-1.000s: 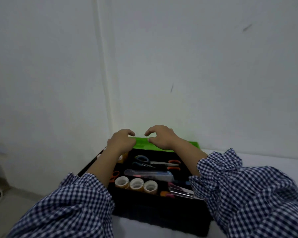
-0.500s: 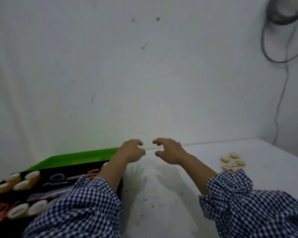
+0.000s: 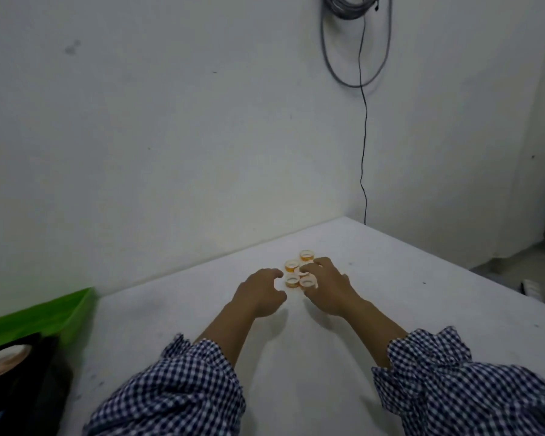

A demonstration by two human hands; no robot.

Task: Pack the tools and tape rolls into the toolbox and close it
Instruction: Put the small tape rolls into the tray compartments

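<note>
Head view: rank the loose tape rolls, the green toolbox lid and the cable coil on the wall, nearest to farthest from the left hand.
1. loose tape rolls, just ahead and right of the left hand.
2. green toolbox lid, at the far left.
3. cable coil, high on the wall.

Bare workroom, by the look: plain white walls, grey cable coil hung high, white table in corner.
</note>
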